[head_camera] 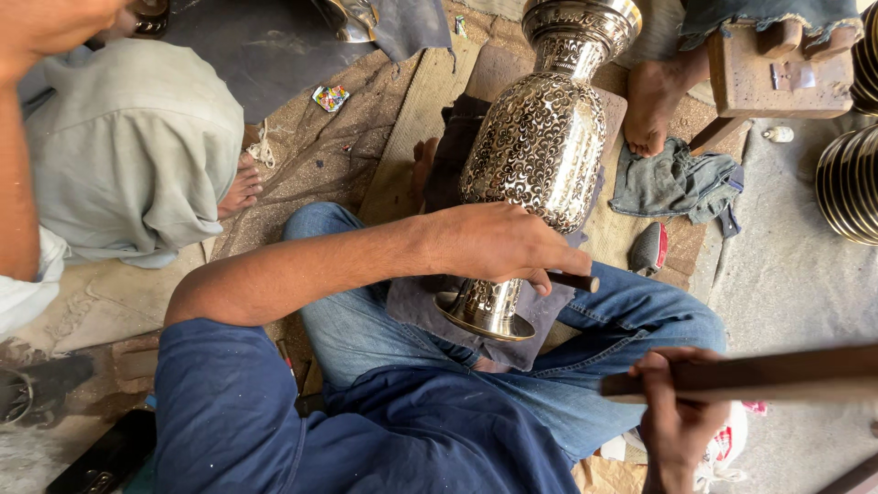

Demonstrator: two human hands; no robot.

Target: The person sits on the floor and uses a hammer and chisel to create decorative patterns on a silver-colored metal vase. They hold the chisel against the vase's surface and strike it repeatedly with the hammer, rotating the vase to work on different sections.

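Two hands at work: both belong to the seated person in the blue shirt and jeans.
Vase [540, 146]: a big engraved metal one, lying tilted across the person's lap, foot toward the body, mouth pointing away up the frame.
Left hand [498, 245]: fingers curled tight round a dark-handled tool [574, 281], knuckles pressed against the vase's lower belly, just above the narrow stem.
Right hand [677, 416]: down by the right knee, well apart from the vase, fist wrapped round a long wooden stick [759, 373] that runs off to the right edge.
Cloth [512, 316]: a dark grey piece under the vase's foot, draped over the jeans.
Mat [416, 119]: woven, tan, beneath the vase's shoulder.
Rag [672, 183]: crumpled blue-grey, on the floor right of the vase, beside someone else's bare foot [654, 105].
Far right: stacked ribbed metal pieces [851, 174].
Left: another person crouched in pale grey clothing [128, 146].
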